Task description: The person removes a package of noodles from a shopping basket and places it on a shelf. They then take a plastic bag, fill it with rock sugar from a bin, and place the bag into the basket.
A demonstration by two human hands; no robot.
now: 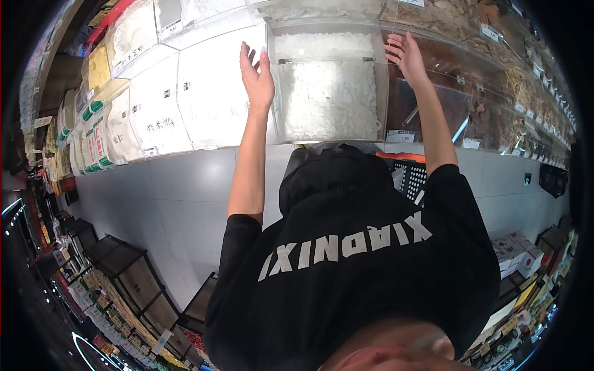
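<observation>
My left hand (257, 80) is open, fingers raised and a little apart, over the left edge of a clear lidded bin (382, 80). My right hand (408, 59) reaches to that bin's right edge, its fingers spread and nothing in them. White, lumpy flakes (325, 99) fill the bin beneath its hinged clear lid. Left of it, close to my left hand, stands a bin of bright white powder (213, 93). A clear bin with reddish-brown contents (433, 102) lies under my right forearm.
A black basket with an orange edge (408, 176) stands below the bins by my body. Bags with green print (96, 145) line the far left. More clear bins of dried goods (520, 93) run right. Dark shelf frames (120, 260) stand behind on the grey floor (185, 216).
</observation>
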